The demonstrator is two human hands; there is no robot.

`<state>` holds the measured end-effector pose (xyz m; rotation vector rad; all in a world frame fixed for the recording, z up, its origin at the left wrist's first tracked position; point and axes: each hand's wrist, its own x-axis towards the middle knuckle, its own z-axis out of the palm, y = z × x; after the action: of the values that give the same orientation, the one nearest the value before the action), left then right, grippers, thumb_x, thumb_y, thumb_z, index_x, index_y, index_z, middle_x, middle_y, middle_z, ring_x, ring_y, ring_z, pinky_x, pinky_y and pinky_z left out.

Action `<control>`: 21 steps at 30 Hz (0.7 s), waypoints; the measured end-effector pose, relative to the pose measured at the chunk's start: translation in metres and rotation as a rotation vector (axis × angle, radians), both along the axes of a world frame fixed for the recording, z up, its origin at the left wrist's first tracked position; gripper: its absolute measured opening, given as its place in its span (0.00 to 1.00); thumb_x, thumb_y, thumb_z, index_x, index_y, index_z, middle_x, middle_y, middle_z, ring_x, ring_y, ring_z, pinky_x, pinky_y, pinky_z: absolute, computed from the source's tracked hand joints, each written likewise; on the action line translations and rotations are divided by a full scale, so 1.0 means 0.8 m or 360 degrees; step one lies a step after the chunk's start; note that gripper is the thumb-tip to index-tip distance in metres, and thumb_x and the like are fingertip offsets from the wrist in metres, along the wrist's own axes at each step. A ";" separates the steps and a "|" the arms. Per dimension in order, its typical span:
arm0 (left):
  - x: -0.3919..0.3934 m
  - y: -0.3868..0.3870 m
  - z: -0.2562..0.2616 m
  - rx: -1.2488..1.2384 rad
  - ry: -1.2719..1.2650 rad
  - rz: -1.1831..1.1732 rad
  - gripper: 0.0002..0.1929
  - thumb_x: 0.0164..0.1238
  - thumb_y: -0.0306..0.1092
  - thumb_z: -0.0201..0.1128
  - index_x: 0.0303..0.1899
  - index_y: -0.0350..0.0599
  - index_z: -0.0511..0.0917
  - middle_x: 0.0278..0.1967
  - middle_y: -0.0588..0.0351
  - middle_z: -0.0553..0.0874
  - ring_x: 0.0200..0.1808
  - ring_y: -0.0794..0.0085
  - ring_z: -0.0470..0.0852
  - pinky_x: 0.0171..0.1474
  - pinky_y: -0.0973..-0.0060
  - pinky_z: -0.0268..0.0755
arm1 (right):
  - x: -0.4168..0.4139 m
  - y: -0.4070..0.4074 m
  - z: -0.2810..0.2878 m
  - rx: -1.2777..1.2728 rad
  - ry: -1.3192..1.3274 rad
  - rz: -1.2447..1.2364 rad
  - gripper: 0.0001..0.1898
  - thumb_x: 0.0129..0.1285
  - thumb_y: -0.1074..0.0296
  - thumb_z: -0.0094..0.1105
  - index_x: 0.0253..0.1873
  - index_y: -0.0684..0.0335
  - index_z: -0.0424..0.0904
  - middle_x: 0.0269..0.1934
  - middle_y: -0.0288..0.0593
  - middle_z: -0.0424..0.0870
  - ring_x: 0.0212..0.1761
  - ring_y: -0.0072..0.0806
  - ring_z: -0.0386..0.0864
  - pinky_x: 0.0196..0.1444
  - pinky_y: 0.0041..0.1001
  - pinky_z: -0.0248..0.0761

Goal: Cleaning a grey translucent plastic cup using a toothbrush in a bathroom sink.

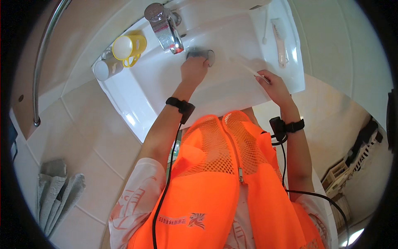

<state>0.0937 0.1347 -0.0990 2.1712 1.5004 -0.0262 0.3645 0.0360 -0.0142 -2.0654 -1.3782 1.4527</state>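
My left hand (194, 70) is closed around a dark, see-through cup (211, 58), which lies tilted on its side over the white basin (186, 93). Its mouth faces right, and my fingers hide part of its wall. Just above it, the chrome faucet (166, 29) reaches over the sink; I cannot tell whether water runs. Between the fingers of my right hand (273, 85) is a thin white stick-like tool (248, 69). That tool points up and left into the basin; its far end is too blurred to name.
A yellow mug (130, 46) and a white mug (107, 69) stand on the left rim. On the right ledge lie a pale-pink-handled brush (280, 46) and a slim white stick (265, 28). Grey towels (59, 193) hang at left, below a metal rail (42, 59). Black cables (164, 183) trail from both wrists.
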 end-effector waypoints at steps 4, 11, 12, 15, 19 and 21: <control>-0.023 0.002 0.014 -0.0510 -0.0332 0.0219 0.19 0.69 0.48 0.53 0.28 0.42 0.79 0.29 0.54 0.84 0.36 0.66 0.82 0.38 0.69 0.72 | 0.003 -0.003 0.010 0.0075 0.0043 -0.0147 0.15 0.67 0.60 0.56 0.52 0.65 0.76 0.34 0.48 0.83 0.34 0.30 0.78 0.41 0.27 0.70; -0.057 -0.033 0.073 -0.1258 -0.1478 0.0437 0.17 0.76 0.45 0.47 0.33 0.41 0.72 0.28 0.62 0.74 0.33 0.78 0.72 0.41 0.78 0.68 | -0.011 0.000 0.119 0.0102 0.0037 -0.0215 0.12 0.69 0.67 0.53 0.54 0.61 0.75 0.25 0.29 0.66 0.28 0.16 0.63 0.33 0.18 0.60; -0.060 -0.038 0.089 -0.1285 -0.1608 0.0444 0.16 0.77 0.43 0.47 0.34 0.40 0.72 0.29 0.62 0.74 0.33 0.78 0.72 0.42 0.78 0.68 | -0.016 -0.001 0.142 0.0119 0.0026 -0.0215 0.12 0.69 0.67 0.53 0.54 0.61 0.75 0.25 0.29 0.66 0.28 0.16 0.63 0.33 0.18 0.60; -0.061 -0.052 0.129 -0.1153 -0.1612 0.0401 0.14 0.79 0.40 0.45 0.35 0.43 0.71 0.31 0.62 0.72 0.35 0.80 0.72 0.44 0.76 0.70 | -0.035 0.000 0.203 0.0247 -0.0019 -0.0149 0.10 0.67 0.68 0.53 0.51 0.60 0.74 0.21 0.37 0.66 0.24 0.21 0.63 0.29 0.24 0.58; -0.066 -0.061 0.172 -0.1084 -0.1776 0.0392 0.14 0.79 0.40 0.46 0.34 0.42 0.70 0.30 0.63 0.71 0.35 0.79 0.72 0.46 0.77 0.68 | -0.070 -0.004 0.253 0.0561 -0.0314 0.0206 0.09 0.64 0.70 0.54 0.48 0.57 0.74 0.22 0.41 0.70 0.22 0.30 0.70 0.26 0.28 0.63; -0.067 -0.067 0.195 -0.0837 -0.1653 0.0355 0.14 0.76 0.41 0.50 0.35 0.40 0.72 0.30 0.63 0.72 0.35 0.79 0.71 0.43 0.80 0.66 | -0.092 -0.006 0.270 0.0819 -0.0446 0.0308 0.09 0.63 0.70 0.55 0.48 0.56 0.75 0.22 0.43 0.71 0.22 0.34 0.73 0.25 0.31 0.65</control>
<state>0.0399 0.0812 0.0573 1.2288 0.9370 0.6114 0.2912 0.0315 0.2015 -1.8758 -1.8664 0.7611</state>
